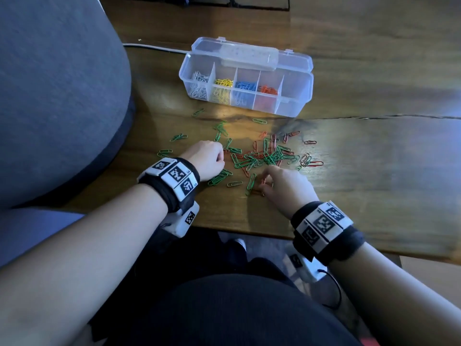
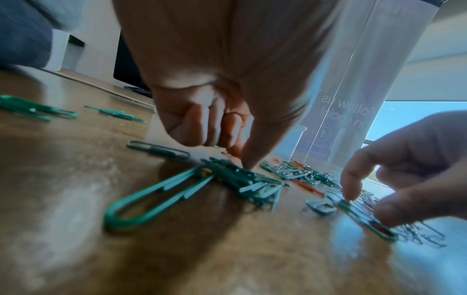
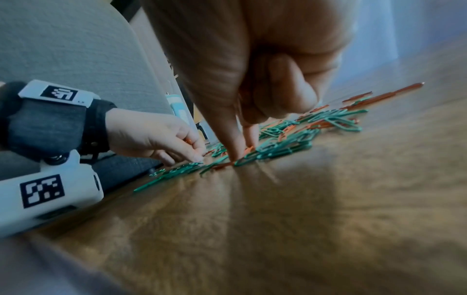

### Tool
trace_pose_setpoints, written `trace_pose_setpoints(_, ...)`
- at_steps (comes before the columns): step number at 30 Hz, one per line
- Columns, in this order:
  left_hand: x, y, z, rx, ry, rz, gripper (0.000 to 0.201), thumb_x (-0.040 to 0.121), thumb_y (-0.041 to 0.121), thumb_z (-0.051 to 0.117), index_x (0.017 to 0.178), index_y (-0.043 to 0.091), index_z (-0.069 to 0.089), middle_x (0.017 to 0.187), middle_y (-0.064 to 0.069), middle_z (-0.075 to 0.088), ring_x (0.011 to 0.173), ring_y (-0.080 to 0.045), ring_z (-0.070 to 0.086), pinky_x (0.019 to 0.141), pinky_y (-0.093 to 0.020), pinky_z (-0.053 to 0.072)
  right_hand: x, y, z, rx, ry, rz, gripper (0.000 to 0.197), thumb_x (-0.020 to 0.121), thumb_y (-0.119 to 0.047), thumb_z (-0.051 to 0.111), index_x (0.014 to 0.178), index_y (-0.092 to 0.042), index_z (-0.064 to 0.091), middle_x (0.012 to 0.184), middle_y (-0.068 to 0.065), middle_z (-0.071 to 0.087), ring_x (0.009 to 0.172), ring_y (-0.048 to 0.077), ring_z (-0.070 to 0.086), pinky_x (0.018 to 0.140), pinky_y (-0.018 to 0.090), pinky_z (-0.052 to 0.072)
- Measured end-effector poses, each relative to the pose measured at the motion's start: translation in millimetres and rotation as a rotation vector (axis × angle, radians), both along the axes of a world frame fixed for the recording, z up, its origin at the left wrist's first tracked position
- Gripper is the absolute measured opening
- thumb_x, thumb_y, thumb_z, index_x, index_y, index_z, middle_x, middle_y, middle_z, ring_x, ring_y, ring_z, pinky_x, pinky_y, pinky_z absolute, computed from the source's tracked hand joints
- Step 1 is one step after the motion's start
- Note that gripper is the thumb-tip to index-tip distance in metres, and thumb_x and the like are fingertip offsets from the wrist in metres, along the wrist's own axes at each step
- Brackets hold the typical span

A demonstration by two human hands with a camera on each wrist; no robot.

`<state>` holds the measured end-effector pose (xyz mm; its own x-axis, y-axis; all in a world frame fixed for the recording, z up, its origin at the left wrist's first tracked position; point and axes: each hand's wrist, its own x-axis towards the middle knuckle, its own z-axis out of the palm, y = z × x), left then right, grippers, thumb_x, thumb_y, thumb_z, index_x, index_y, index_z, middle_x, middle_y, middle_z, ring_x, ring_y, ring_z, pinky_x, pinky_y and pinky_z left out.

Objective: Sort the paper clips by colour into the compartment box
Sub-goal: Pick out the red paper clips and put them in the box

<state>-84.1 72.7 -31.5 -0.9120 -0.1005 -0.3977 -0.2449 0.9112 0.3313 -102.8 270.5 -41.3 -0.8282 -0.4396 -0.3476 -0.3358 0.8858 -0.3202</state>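
On the wooden table (image 1: 361, 171), at the left beside a grey upholstered chair (image 1: 57, 96), the left hand (image 1: 208, 159) is curled, its fingers closed on orange paper clips — one shows between them in the left wrist view — with its thumb tip down by green clips. Centre, a loose pile of green and orange paper clips (image 1: 267, 156) lies in front of the open clear compartment box (image 1: 245, 78), which holds white, yellow, blue and orange clips in separate compartments. Right of the pile, the right hand (image 1: 287, 187) pinches an orange clip (image 3: 223, 165) against the tabletop
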Motion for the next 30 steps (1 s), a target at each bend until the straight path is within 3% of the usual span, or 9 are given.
trace_pose_setpoints(3, 4.6, 0.9, -3.0, 0.010, 0.053, 0.054, 0.009, 0.091, 0.020, 0.051, 0.090, 0.014, 0.058, 0.097, -0.003, 0.056, 0.084, -0.020, 0.051, 0.068, -0.030, 0.036, -4.5, -4.6, -5.1, -0.012, -0.047, -0.048, 0.021, 0.086, -0.028, 0.060, 0.102, -0.014, 0.056, 0.101, 0.006, 0.065, 0.094, 0.027, 0.060, 0.077, 0.034, 0.051)
trace_pose_setpoints(6, 4.4, 3.9, -4.1, 0.022, 0.110, 0.100, 0.020, 0.089, 0.023, 0.056, 0.107, 0.015, 0.059, 0.112, -0.006, 0.058, 0.094, -0.023, 0.054, 0.074, -0.031, 0.042, -12.8, -2.2, -3.8, -0.148, -0.135, -0.107, 0.011, 0.080, -0.023, 0.067, 0.079, -0.017, 0.057, 0.080, -0.002, 0.059, 0.077, 0.017, 0.054, 0.062, 0.025, 0.041)
trace_pose_setpoints(10, 1.7, 7.3, -4.6, 0.031, 0.138, 0.129, 0.019, 0.088, 0.027, 0.059, 0.104, 0.015, 0.062, 0.112, -0.006, 0.061, 0.095, -0.024, 0.058, 0.071, -0.029, 0.042, -24.3, 14.1, 6.3, -0.725, -0.522, -0.493, 0.025, 0.081, -0.006, 0.059, 0.061, -0.017, 0.050, 0.049, -0.007, 0.045, 0.040, 0.007, 0.032, 0.036, 0.017, 0.026)
trace_pose_setpoints(13, -0.3, 8.2, -5.7, 0.018, 0.123, 0.135, 0.013, 0.089, 0.026, 0.060, 0.092, 0.015, 0.066, 0.106, -0.005, 0.064, 0.090, -0.023, 0.059, 0.068, -0.029, 0.044, -36.2, 28.2, 17.1, -1.197, -1.017, -0.802, 0.014, 0.067, -0.008, 0.045, 0.063, -0.017, 0.036, 0.052, -0.004, 0.031, 0.040, 0.007, 0.025, 0.031, 0.014, 0.016)
trace_pose_setpoints(16, -1.3, 7.9, -6.4, 0.028, 0.124, 0.145, 0.012, 0.088, 0.025, 0.060, 0.094, 0.015, 0.063, 0.103, -0.004, 0.062, 0.086, -0.022, 0.056, 0.066, -0.029, 0.040, -49.6, 35.1, 23.3, -1.349, -1.155, -0.828, 0.006, 0.062, -0.013, 0.035, 0.067, -0.015, 0.038, 0.058, 0.000, 0.039, 0.045, 0.009, 0.034, 0.030, 0.014, 0.019)
trace_pose_setpoints(19, -0.6, 5.5, -7.4, 0.053, 0.144, 0.172, 0.020, 0.086, 0.027, 0.063, 0.104, 0.019, 0.058, 0.095, 0.000, 0.054, 0.082, -0.019, 0.049, 0.065, -0.028, 0.036, -61.9, 28.4, 20.1, -1.205, -1.016, -0.832, 0.012, 0.078, -0.009, 0.038, 0.070, -0.014, 0.046, 0.055, -0.002, 0.044, 0.039, 0.006, 0.036, 0.027, 0.013, 0.021)
trace_pose_setpoints(22, -0.9, 2.0, -7.8, 0.081, 0.165, 0.188, 0.019, 0.087, 0.026, 0.062, 0.105, 0.021, 0.062, 0.089, -0.002, 0.054, 0.078, -0.018, 0.048, 0.064, -0.026, 0.035, -73.5, 12.6, 15.5, -0.862, -0.561, -0.694, 0.012, 0.085, -0.007, 0.058, 0.075, -0.014, 0.059, 0.047, -0.010, 0.049, 0.035, 0.002, 0.036, 0.031, 0.014, 0.027)
trace_pose_setpoints(26, -6.2, -0.7, -4.9, 0.091, 0.184, 0.186, 0.019, 0.087, 0.022, 0.063, 0.106, 0.021, 0.066, 0.099, -0.006, 0.064, 0.086, -0.021, 0.057, 0.065, -0.025, 0.036, -86.3, -7.8, 9.8, -0.322, -0.096, -0.278, 0.020, 0.081, -0.019, 0.068, 0.100, -0.021, 0.064, 0.091, -0.008, 0.060, 0.078, 0.012, 0.058, 0.067, 0.028, 0.050)
trace_pose_setpoints(30, -8.9, -0.8, -4.5, 0.034, 0.159, 0.119, 0.018, 0.087, 0.024, 0.062, 0.105, 0.021, 0.064, 0.112, -0.004, 0.062, 0.099, -0.024, 0.058, 0.073, -0.030, 0.046, -91.9, -15.0, 5.4, -0.127, -0.039, -0.179, 0.021, 0.081, -0.024, 0.067, 0.100, -0.021, 0.058, 0.096, 0.001, 0.061, 0.084, 0.021, 0.059, 0.071, 0.031, 0.051)
